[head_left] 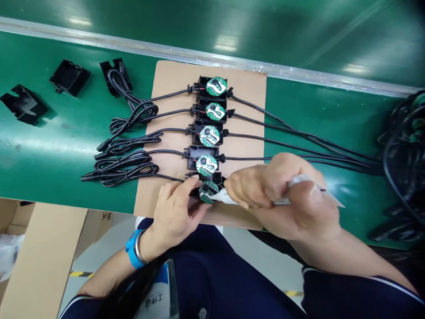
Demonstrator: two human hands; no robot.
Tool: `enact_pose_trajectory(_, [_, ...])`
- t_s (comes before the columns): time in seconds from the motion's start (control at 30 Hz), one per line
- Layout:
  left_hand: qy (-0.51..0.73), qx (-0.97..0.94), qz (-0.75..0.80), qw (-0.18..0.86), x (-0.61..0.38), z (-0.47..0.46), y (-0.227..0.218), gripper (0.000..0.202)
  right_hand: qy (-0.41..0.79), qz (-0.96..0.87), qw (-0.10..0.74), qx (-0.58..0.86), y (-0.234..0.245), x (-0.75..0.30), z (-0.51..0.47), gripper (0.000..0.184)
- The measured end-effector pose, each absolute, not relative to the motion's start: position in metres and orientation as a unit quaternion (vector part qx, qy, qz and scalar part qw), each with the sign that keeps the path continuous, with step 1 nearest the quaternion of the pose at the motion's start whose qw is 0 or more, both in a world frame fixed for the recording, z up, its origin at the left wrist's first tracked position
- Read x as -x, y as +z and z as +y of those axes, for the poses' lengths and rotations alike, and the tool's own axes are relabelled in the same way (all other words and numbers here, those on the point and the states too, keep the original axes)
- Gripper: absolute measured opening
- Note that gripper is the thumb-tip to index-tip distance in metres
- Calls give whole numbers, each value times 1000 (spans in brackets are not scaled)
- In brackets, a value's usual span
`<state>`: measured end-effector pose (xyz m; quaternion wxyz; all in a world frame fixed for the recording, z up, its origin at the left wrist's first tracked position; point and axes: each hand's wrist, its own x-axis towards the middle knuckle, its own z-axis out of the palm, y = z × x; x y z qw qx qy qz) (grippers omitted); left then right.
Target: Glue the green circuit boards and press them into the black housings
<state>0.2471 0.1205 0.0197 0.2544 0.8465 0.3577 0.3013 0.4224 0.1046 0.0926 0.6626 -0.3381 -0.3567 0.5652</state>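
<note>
My two bare hands worked at the nearest of five round green boards, in a row on a cardboard sheet [172,106] laid over a green desk [308,106]. This near board [210,189] sat over a black box [212,177]. My left hand [175,204] was narrowed around it, thumb and forefinger at opposite edges; whether they pressed the box too, I could not tell. My right hand [282,188] was closed in a fist around a white tube [228,196], its tip low over the board – a pale streak lay beside it. The four other boards [209,136] each bore a winding white line. Black cables [126,163] ran out both sides, looped on the left; loose boxes [69,78] lay farther left.

Done well, I judged, this step called for a steady board, an even squeeze and a slow wrist – the tip just above the surface, my left fingertips clear of its path. Squeezing too hard could have flooded the edge.
</note>
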Motion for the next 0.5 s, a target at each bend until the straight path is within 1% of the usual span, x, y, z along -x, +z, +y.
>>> enact_pose_trajectory(0.17, [292, -846, 363, 259, -248, 121, 20, 77, 562, -351, 661, 353, 92, -427, 99, 40])
enact_pose_trajectory(0.33, [288, -846, 367, 258, -248, 121, 21, 75, 547, -364, 666, 354, 92, -435, 103, 40])
enact_pose_trajectory(0.5, [284, -844, 371, 266, -249, 122, 22, 74, 561, -382, 634, 369, 97, -437, 108, 43])
